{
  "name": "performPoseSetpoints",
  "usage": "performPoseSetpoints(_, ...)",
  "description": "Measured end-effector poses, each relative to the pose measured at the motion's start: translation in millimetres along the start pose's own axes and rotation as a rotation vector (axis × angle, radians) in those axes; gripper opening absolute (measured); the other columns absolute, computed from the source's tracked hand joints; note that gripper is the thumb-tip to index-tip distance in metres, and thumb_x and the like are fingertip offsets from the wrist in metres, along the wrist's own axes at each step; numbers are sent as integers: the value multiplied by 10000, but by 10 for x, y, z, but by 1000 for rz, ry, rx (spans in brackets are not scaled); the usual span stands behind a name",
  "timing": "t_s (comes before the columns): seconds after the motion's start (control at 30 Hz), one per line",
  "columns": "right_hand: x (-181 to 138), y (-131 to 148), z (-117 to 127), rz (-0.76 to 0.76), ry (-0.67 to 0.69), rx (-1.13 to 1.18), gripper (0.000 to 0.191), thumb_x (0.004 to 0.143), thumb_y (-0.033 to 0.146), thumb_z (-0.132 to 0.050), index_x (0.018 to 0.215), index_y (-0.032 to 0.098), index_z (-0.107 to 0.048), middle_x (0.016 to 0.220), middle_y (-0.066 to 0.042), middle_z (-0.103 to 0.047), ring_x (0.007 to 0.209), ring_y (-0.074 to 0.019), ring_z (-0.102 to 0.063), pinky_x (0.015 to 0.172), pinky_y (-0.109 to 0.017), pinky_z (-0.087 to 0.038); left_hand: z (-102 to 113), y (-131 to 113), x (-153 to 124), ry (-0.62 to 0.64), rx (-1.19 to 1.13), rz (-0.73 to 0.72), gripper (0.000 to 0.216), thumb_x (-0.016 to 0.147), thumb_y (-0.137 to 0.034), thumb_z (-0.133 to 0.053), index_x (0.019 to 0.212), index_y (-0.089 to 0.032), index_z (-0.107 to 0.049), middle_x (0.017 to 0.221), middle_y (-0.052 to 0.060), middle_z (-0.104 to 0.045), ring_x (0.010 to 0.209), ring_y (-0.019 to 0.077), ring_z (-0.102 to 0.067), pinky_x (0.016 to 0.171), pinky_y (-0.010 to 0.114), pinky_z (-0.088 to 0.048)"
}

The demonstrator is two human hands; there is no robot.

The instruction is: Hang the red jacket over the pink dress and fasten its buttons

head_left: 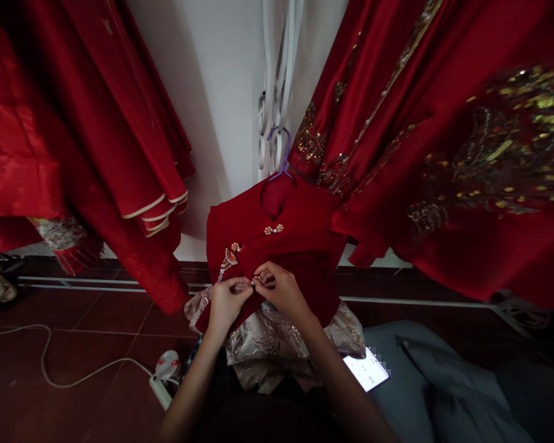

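Observation:
A red sleeveless-looking garment (305, 246) hangs in front of me from a purple hanger (286, 161). Near its neckline sits a pearl-beaded frog button (274, 229), and a jewelled tassel ornament (229, 257) is fixed to the left part of the chest. My left hand (229, 299) and my right hand (279, 289) meet at the garment's front, both with thumb and fingertips pinched. Between their fingertips shows a small beaded fastener (257, 279), partly hidden by the fingers. A shiny, pale gold patterned cloth (277, 338) drapes below the red fabric.
Red garments with cream piping (143, 160) hang at left; sequinned red garments (503, 154) hang at right. A white metal rack (277, 67) holds the hanger. On the floor lie a power strip (159, 391) and cable (87, 375). A lit phone (368, 370) rests beside grey fabric (425, 369).

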State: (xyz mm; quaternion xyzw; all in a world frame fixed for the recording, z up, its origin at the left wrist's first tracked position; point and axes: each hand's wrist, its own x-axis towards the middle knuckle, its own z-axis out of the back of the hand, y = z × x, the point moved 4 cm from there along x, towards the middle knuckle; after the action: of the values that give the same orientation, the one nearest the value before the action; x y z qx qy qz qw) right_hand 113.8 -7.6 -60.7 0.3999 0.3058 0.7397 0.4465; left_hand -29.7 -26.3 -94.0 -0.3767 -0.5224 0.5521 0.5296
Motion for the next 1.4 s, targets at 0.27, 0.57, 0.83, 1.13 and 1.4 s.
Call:
performPoseSetpoints(0.27, 21, -156, 1, -43, 65, 124, 197, 734, 204, -595, 929, 183, -575, 801, -11, -624, 736, -112, -604, 641, -220, -516, -7, 158, 78, 82, -95, 40, 206, 606, -245, -711, 766, -116, -717, 773, 78, -730, 680, 165, -678, 694, 268, -551)
performPoseSetpoints(0.57, 18, -207, 29, -33, 93, 167, 210, 732, 232, -615, 931, 178, -577, 813, -18, -637, 738, -116, -614, 659, -232, -510, -10, 103, 108, 207, -47, 30, 192, 614, -278, -698, 743, -139, -728, 756, 66, -730, 691, 178, -672, 690, 281, -547)
performPoseSetpoints(0.83, 38, -313, -2, -56, 202, 295, 267, 660, 210, -667, 905, 173, -565, 862, -15, -628, 752, -111, -604, 663, -222, -491, 5, 48, 152, 307, 16, -33, 172, 662, -319, -683, 703, -157, -724, 704, 46, -719, 650, 167, -651, 646, 259, -529)
performPoseSetpoints(1.13, 46, -322, -16, -47, 182, 304, 245, 692, 244, -652, 905, 174, -553, 856, -15, -615, 765, -118, -606, 714, -259, -506, 58, -50, 189, 240, 218, -265, 155, 682, -332, -692, 702, -179, -698, 716, 27, -646, 649, 136, -599, 614, 225, -490)
performPoseSetpoints(1.4, 38, -331, -53, -27, 126, 192, 221, 715, 211, -609, 927, 186, -552, 809, 0, -609, 754, -112, -603, 638, -213, -495, -12, -74, 225, 247, 448, -399, 58, 732, -213, -622, 701, -175, -591, 759, 22, -598, 731, 148, -566, 682, 256, -460)
